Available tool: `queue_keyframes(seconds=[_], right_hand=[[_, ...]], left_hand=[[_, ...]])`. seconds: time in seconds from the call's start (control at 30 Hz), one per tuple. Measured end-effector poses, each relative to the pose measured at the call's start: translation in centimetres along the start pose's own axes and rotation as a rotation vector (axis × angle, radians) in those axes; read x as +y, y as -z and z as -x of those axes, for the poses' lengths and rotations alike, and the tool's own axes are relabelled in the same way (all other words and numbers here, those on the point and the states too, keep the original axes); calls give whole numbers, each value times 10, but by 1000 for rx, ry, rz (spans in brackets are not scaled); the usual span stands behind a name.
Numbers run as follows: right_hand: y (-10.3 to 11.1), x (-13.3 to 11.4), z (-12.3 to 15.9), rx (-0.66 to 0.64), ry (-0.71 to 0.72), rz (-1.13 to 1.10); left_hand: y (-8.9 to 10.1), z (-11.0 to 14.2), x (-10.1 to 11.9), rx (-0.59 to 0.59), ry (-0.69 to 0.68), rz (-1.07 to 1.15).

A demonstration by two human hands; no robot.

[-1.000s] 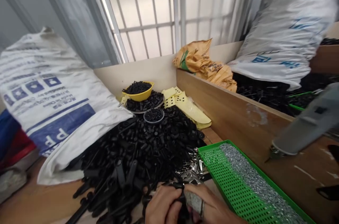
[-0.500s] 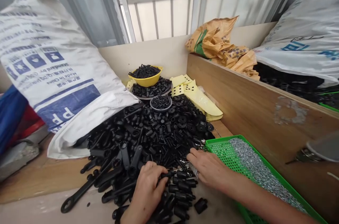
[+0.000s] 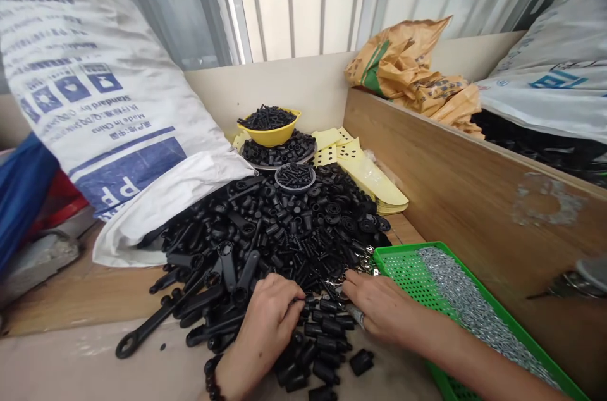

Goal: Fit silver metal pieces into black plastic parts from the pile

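My left hand (image 3: 270, 315), with a dark bead bracelet at the wrist, is closed in a pinch on a small black plastic part (image 3: 310, 301), mostly covered by the fingertips. Close to its right, my right hand (image 3: 377, 305) is curled round a metal tool with a grey wrapped handle (image 3: 355, 314); its kind is hard to make out. Small shiny metal pieces (image 3: 368, 262) lie beyond my right fingers. Below and between the hands are several black cylindrical plastic pieces (image 3: 327, 344). A heap of mixed black plastic parts (image 3: 279, 230) spreads out ahead.
A green perforated tray (image 3: 403, 271) holding silvery metal pins (image 3: 467, 300) stands at right, beside a wooden partition (image 3: 455, 167). A yellow bowl (image 3: 272, 135) of black screw-like parts sits behind the heap, near yellow sheets (image 3: 374, 183). A white sack (image 3: 118, 104) leans at left.
The view has shifted slightly. My left fingertips have closed further over the black part, which stuck out more before. My right hand keeps its grip on the tool.
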State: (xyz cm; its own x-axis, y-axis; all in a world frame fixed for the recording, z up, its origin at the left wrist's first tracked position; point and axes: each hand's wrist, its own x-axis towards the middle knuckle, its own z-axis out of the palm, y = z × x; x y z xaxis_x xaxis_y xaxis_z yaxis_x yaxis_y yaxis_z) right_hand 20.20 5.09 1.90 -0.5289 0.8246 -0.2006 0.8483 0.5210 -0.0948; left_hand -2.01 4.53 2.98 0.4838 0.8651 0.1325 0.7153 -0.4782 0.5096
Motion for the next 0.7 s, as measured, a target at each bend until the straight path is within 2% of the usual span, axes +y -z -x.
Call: queue_keyframes(seconds=[0.17, 0.33, 0.43, 0.57, 0.7], right_hand=[[0, 1, -6, -16, 9, 10], [13, 8, 2, 15, -10, -5], [20, 7, 8, 63, 37, -112], [14, -1, 13, 199, 123, -288], [0, -6, 16, 369, 195, -228]], left_hand=[[3, -10, 6, 25, -27, 1], [0, -19, 16, 24, -37, 13], [-3, -22, 25, 15, -29, 57], [-10, -23, 36, 20, 114, 278], [-19, -20, 47, 89, 279, 570]])
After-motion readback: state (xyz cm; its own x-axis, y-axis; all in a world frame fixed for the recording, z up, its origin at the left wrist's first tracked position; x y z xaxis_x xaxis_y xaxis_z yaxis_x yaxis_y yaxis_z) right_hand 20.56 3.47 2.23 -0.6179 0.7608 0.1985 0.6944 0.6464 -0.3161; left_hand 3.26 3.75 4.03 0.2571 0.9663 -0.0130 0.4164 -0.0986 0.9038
